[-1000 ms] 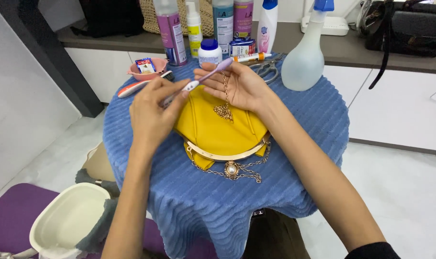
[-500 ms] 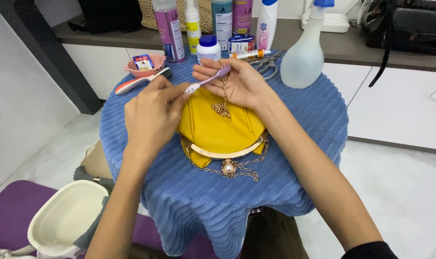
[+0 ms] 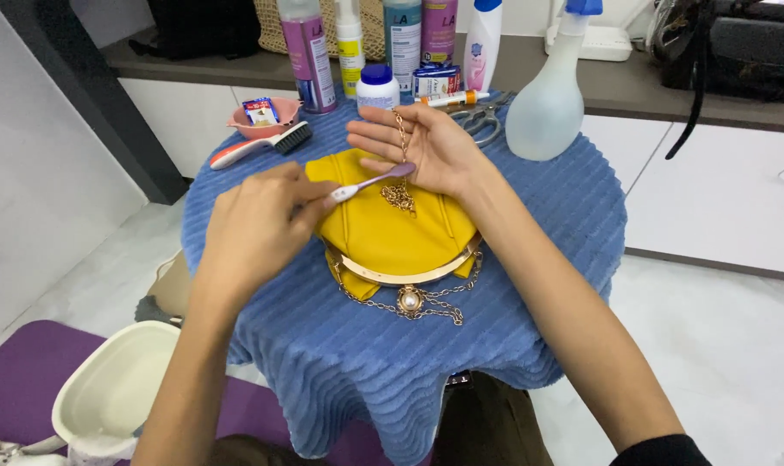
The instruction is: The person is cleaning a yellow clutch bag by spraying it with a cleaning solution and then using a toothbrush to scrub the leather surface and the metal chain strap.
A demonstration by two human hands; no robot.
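at centre frame my left hand [image 3: 258,220] pinches a toothbrush [image 3: 370,181] against the gold chain [image 3: 399,164] draped over my open right hand [image 3: 422,151], steadying it above the yellow purse [image 3: 392,229].

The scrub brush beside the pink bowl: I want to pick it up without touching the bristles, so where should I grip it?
Grip the scrub brush by its long white and orange handle, coming from the left table edge. The dark bristle head points right, toward the yellow purse, and the handle end lies free on the blue cloth.

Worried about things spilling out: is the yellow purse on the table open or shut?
Shut. The yellow purse lies flat on the blue cloth, its gold frame showing as one closed band with the pearl clasp at its middle.
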